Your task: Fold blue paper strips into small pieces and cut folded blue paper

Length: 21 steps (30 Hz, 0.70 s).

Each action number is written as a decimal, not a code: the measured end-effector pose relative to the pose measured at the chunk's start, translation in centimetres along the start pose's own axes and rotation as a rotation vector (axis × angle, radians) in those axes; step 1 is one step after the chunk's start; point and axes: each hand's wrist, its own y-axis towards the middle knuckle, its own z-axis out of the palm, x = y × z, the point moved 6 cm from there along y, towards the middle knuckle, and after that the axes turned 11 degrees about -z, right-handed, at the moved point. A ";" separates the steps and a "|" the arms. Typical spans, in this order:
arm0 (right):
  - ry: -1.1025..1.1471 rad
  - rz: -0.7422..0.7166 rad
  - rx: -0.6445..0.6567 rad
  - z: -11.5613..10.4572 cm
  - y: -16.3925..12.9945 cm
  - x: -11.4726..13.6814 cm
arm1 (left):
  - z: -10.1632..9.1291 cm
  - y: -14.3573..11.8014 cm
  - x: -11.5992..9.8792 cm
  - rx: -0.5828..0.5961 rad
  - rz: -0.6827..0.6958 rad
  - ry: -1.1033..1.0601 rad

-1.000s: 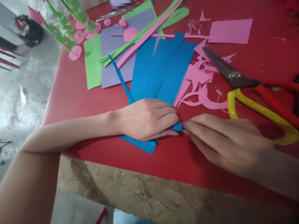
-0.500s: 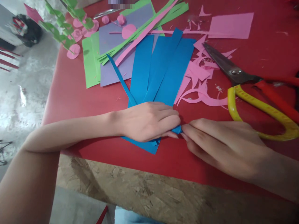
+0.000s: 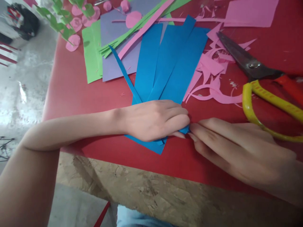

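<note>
My left hand [image 3: 157, 121] lies across the blue paper sheets [image 3: 175, 63], its thumb and fingers closed on a small folded piece of blue paper [image 3: 184, 129]. At the right tip of that piece, my right hand [image 3: 239, 151] pinches with thumb and forefinger; the fingertips of both hands almost meet. A narrow blue strip [image 3: 123, 71] sticks up and leftward from behind my left hand. Below the hand, the lower corner of the blue paper shows, with small cut ends on it. How the folded piece runs inside the left hand is hidden.
Scissors [image 3: 254, 64] with yellow and red handles lie right, beyond my right hand. Pink paper scraps [image 3: 213, 66] are beside them. Purple [image 3: 113, 67] and green sheets [image 3: 91, 63], strips and pink paper flowers [image 3: 73, 42] are at the back left of the red table [image 3: 71, 94].
The view has shifted, so the papers and scissors sit higher and further right. Both hands keep the same grip on the folded blue paper, with hardly any movement between them.
</note>
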 end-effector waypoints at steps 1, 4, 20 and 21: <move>-0.056 -0.028 -0.027 -0.3 0.3 0.2 | -0.1 0.0 0.1 -0.008 -0.016 -0.018; -0.061 0.027 -0.112 -1.3 1.2 -0.2 | -0.4 0.1 0.7 -0.042 -0.077 -0.067; 1.218 0.738 0.018 1.5 0.1 -2.0 | -1.5 0.5 -0.2 -0.086 -0.038 0.211; 1.234 0.729 0.013 1.5 0.1 -2.0 | -1.6 0.5 -0.3 -0.095 -0.030 0.221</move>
